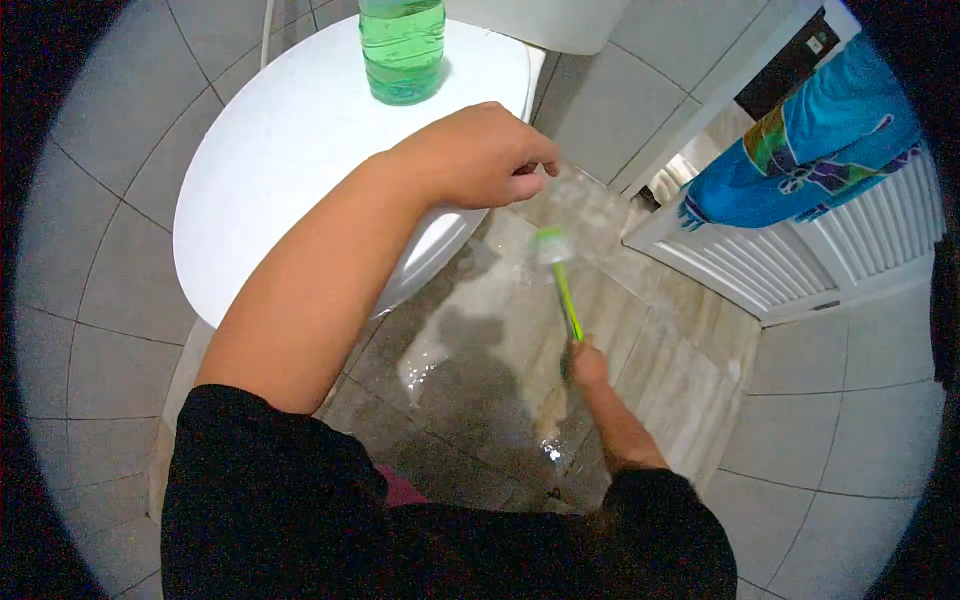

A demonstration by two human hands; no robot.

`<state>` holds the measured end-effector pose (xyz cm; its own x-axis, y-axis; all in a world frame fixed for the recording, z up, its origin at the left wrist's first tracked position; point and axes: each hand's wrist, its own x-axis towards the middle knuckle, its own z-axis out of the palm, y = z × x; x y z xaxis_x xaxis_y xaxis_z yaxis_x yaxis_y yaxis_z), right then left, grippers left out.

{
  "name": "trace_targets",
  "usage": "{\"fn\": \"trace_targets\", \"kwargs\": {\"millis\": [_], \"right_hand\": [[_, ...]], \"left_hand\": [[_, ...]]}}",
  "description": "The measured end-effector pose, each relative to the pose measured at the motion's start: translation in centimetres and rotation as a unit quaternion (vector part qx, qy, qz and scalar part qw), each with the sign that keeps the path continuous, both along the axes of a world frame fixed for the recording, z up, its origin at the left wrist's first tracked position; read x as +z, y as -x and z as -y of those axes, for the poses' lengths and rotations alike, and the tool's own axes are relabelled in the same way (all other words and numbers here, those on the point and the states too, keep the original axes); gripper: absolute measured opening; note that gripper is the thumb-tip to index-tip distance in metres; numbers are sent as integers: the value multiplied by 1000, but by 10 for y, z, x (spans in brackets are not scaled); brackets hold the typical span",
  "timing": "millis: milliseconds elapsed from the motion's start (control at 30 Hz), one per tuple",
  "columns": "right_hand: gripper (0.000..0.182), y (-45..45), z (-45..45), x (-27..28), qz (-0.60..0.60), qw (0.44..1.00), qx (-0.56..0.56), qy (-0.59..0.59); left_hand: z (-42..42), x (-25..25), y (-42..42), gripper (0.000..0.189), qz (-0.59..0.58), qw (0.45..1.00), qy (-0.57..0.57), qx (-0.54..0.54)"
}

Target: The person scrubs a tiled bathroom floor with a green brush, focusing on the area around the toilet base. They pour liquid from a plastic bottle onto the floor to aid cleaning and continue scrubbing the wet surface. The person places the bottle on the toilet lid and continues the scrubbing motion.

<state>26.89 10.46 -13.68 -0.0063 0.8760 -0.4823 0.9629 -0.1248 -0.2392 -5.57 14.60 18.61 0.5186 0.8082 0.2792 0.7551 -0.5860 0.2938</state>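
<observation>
My right hand grips the bright green handle of a scrubbing brush. The brush's head, green with pale bristles and blurred, is against the wet tiled floor. Over the right edge of a closed white toilet lid hangs my left hand, its fingers loosely curled with a gap beside the thumb. Nothing shows in it. The left forearm crosses above the lid and hides part of it. Behind that arm, a clear plastic bottle of green liquid stands on the lid, its top cut off by the frame.
A white louvred door stands ajar on the right, with a blue patterned towel hanging over it. Grey tiled walls enclose the floor closely. The white toilet tank is at the top. Water glistens on the floor.
</observation>
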Motion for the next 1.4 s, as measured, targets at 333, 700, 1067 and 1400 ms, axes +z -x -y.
{"fn": "trace_targets", "kwargs": {"millis": [333, 700, 1067, 1400], "right_hand": [[33, 37, 11, 3, 11, 997, 73, -19], [43, -107, 14, -39, 2, 990, -100, -97], [46, -125, 44, 2, 44, 985, -123, -110], [45, -170, 40, 34, 145, 988, 8, -48]], "left_hand": [[-2, -3, 2, 16, 16, 1000, 18, -12], [-5, -6, -5, 16, 21, 998, -12, -52], [7, 7, -9, 19, -19, 999, 42, 11], [6, 1, -10, 18, -32, 999, 20, 31]]}}
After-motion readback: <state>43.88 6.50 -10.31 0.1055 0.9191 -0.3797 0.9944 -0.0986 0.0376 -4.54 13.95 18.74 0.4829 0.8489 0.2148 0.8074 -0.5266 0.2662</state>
